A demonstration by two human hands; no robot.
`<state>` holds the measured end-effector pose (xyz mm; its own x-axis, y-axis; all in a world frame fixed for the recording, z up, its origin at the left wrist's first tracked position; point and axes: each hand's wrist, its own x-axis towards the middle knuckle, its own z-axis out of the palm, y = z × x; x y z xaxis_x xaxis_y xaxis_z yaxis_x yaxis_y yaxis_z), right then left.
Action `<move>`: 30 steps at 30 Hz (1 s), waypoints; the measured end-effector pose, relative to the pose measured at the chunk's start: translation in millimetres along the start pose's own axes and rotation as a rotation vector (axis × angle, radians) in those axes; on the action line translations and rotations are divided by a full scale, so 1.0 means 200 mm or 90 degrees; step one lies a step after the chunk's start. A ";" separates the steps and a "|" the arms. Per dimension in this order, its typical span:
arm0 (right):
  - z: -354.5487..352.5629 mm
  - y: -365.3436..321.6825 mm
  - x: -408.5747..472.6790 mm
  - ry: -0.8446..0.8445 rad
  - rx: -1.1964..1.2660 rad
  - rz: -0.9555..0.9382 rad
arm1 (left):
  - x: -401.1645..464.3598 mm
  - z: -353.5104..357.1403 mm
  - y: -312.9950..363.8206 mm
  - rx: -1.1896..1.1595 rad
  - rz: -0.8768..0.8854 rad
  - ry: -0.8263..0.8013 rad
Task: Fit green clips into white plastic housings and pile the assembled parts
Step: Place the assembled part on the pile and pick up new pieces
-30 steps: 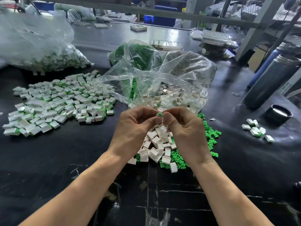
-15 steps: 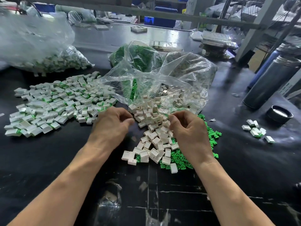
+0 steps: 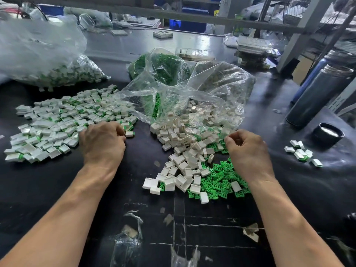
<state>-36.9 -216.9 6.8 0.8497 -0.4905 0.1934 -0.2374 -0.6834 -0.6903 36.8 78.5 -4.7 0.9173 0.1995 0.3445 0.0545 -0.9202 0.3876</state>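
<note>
Lying loose just beyond the curled left fingertips (image 3: 121, 132), one assembled part (image 3: 129, 134) at the near edge of the finished pile (image 3: 63, 120); left hand (image 3: 102, 141) hovering knuckles-up, grip contents impossible to tell. Spreading between both hands, white housings (image 3: 183, 151) over green clips (image 3: 217, 180). Curling at the clips' right edge, right hand (image 3: 248, 151), hold unclear

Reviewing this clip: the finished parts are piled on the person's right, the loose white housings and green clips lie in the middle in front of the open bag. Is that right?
Not quite. The head view shows the pile of assembled parts on the person's left, where the left hand rests at its edge. The rest holds: loose white housings and green clips lie in the middle in front of the open bag.
</note>
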 end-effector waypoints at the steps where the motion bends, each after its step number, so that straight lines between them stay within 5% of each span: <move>1: -0.01 0.01 0.01 -0.003 -0.026 0.013 | 0.00 0.00 0.00 0.000 0.004 0.008; 6: -0.07 0.06 0.06 -0.028 -0.116 0.057 | -0.01 0.01 0.02 -0.101 0.064 0.018; 11: -0.06 0.05 0.06 -0.060 -0.146 0.064 | -0.10 0.04 0.12 -0.255 0.110 -0.106; 30: 0.01 0.00 0.04 -0.048 -0.237 -0.004 | -0.18 0.09 0.21 -0.238 0.133 -0.197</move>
<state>-29.5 -220.5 7.1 0.8808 -0.4540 0.1345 -0.3756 -0.8428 -0.3856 12.9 27.3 -16.2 0.9702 -0.1355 0.2009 -0.2343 -0.7352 0.6360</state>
